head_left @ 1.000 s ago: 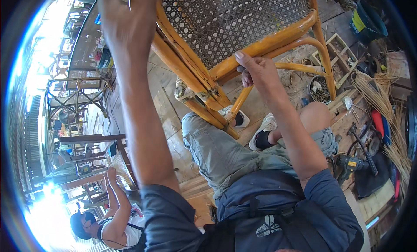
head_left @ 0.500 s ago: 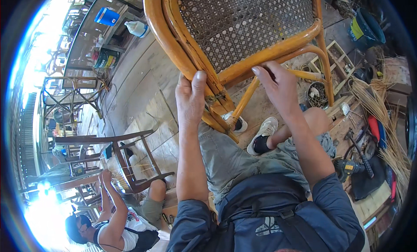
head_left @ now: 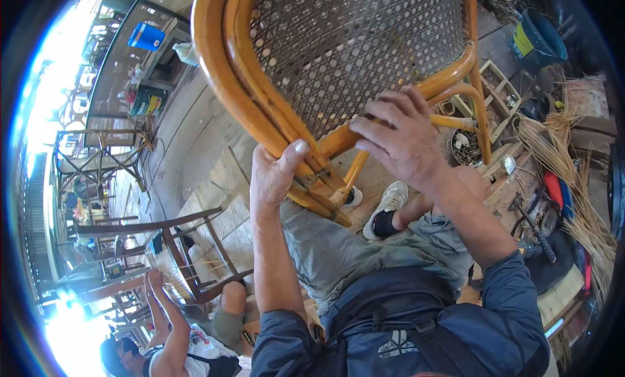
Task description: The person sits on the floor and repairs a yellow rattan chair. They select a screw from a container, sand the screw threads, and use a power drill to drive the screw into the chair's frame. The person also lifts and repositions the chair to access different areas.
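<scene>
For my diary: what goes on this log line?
left hand: grips orange rattan chair frame | right hand: rests on frame's lower rail | grey woven cane seat: tilted up

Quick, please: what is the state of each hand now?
Left hand: closed on the chair frame.
Right hand: resting on the frame, fingers bent; grip cannot be told.

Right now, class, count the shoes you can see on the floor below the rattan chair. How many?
2. A white shoe lies below the right hand; another shoe peeks out behind the rattan chair leg, mostly hidden.
</scene>
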`<state>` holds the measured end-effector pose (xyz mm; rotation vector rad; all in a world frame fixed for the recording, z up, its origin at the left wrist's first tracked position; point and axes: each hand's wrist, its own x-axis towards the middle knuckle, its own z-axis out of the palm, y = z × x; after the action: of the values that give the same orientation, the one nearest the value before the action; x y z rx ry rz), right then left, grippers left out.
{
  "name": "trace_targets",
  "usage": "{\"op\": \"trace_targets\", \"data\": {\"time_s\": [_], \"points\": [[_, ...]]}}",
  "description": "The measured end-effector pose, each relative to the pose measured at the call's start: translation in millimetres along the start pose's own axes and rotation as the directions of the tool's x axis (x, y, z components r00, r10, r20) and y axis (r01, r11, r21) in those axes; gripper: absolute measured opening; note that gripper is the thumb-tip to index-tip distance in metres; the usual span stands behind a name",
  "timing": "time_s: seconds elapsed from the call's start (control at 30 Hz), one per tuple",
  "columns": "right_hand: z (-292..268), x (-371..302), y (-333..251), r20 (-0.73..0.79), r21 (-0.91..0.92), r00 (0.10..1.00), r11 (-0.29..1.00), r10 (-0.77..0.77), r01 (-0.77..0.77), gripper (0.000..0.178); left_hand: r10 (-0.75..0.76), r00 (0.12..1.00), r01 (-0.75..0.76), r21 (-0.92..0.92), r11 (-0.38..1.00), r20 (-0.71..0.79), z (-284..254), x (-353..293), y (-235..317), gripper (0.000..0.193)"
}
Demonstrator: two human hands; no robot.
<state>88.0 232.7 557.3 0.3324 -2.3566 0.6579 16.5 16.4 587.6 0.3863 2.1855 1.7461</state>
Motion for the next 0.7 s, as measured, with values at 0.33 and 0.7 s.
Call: {"op": "trace_targets", "data": {"time_s": [0.33, 0.7], "points": [[4, -21, 1, 0.040, 0.064, 0.998, 0.997, 0.048, -0.051, 0.032, -0.070, 0.981, 0.063, -0.041, 0.997, -0.180, 8, -23, -24, 0.067], [8, -38, -3, -0.036, 0.048, 0.997, 0.996, 0.074, -0.072, 0.037, 0.019, 0.985, -0.038, -0.108, 0.993, -0.173, 5, -38, -52, 0.084]]}}
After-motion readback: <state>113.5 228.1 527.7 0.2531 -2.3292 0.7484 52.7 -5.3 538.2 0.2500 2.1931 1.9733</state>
